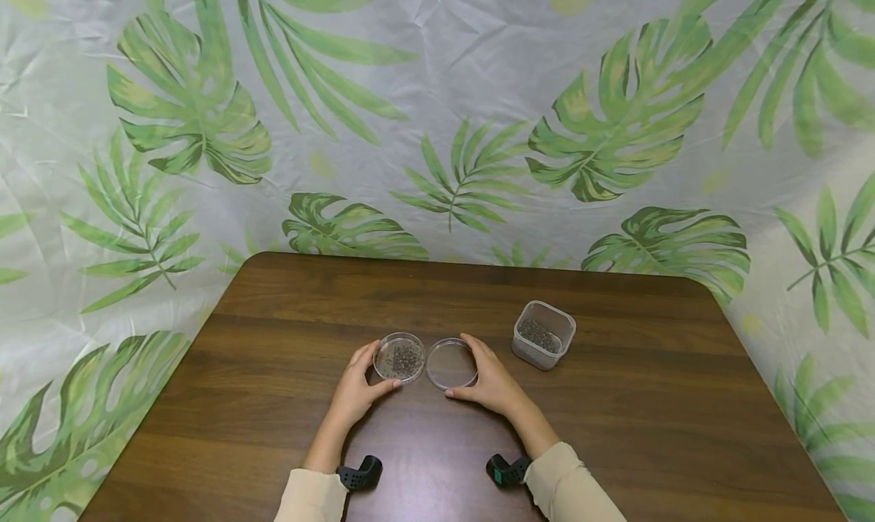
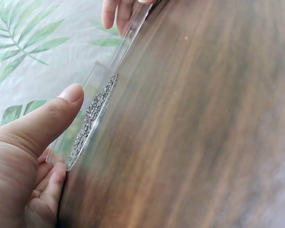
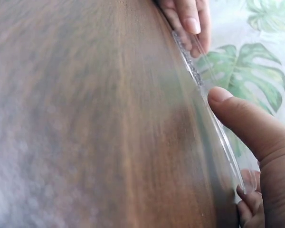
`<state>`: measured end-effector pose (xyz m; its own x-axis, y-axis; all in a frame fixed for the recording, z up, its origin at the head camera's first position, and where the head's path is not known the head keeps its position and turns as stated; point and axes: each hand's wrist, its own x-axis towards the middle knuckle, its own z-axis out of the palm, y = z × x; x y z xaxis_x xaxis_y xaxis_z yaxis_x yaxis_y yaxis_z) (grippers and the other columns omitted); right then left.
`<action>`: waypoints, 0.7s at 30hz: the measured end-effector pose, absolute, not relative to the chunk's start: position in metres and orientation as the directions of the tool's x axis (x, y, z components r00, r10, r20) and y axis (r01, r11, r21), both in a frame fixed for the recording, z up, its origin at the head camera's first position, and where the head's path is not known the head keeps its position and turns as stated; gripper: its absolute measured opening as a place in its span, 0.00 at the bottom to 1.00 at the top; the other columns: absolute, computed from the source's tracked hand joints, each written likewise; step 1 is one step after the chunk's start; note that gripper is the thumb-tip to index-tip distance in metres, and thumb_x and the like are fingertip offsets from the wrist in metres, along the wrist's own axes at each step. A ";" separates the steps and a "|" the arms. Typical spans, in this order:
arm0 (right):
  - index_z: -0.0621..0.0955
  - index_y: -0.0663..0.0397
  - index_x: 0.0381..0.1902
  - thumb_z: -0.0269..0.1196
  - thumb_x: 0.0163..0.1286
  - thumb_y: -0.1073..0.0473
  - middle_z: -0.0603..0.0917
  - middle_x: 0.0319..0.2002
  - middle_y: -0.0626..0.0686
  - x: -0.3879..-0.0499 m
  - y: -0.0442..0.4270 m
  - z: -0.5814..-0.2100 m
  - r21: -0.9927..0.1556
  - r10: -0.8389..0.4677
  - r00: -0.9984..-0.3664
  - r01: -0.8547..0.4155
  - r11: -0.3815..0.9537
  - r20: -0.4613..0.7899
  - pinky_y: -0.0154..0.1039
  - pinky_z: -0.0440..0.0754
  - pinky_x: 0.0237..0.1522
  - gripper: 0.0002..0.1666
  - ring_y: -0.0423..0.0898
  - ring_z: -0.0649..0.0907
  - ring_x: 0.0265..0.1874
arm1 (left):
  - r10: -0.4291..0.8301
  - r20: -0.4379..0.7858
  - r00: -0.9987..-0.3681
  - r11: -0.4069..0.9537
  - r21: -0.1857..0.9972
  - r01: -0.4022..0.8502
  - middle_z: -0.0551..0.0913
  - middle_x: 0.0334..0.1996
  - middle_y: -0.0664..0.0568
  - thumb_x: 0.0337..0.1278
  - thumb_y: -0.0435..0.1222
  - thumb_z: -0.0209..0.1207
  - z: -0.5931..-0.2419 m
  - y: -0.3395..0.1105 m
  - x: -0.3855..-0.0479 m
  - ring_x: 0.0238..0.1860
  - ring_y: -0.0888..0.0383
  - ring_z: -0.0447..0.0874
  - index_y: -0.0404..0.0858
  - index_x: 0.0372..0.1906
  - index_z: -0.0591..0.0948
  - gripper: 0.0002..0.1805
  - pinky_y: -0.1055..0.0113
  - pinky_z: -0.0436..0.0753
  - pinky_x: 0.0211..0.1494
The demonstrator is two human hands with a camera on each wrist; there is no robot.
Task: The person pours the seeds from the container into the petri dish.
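Note:
Two round clear petri dish parts lie side by side on the table, their rims close together. My left hand (image 1: 352, 385) holds the petri dish (image 1: 383, 359) by its left side, thumb at the near rim and fingers at the far rim. Small dark grey granules (image 2: 91, 118) cover part of its bottom, heaped toward the right. My right hand (image 1: 491, 378) grips the second shallow dish (image 1: 451, 364), thumb near and fingers far; only bare clear plastic shows in it. In the right wrist view its thin edge (image 3: 223, 137) is seen side-on.
A square clear plastic tub (image 1: 544, 349) with dark granules stands behind and right of my right hand. The brown wooden table (image 1: 287, 302) ends at a leaf-patterned cloth (image 1: 472, 127). Each wrist wears a black band (image 1: 360, 473).

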<state>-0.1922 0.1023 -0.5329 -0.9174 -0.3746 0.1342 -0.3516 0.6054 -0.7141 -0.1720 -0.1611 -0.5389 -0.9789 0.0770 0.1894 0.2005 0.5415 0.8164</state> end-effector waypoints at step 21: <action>0.55 0.56 0.68 0.75 0.37 0.45 0.61 0.63 0.54 -0.190 0.094 -0.526 -0.776 -0.305 -0.930 -0.344 0.529 0.205 0.48 0.63 0.58 0.64 0.48 0.63 0.60 | 0.081 0.193 -0.978 0.546 0.812 0.206 0.65 0.59 0.40 0.36 0.43 0.70 -0.540 -0.162 -0.173 0.56 0.43 0.67 0.33 0.63 0.64 0.46 0.51 0.65 0.58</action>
<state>-0.1895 0.0940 -0.5258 -0.9301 -0.3048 0.2049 -0.3443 0.5291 -0.7756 -0.1727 -0.1618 -0.5405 -0.9779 0.0813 0.1927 0.2055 0.5457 0.8124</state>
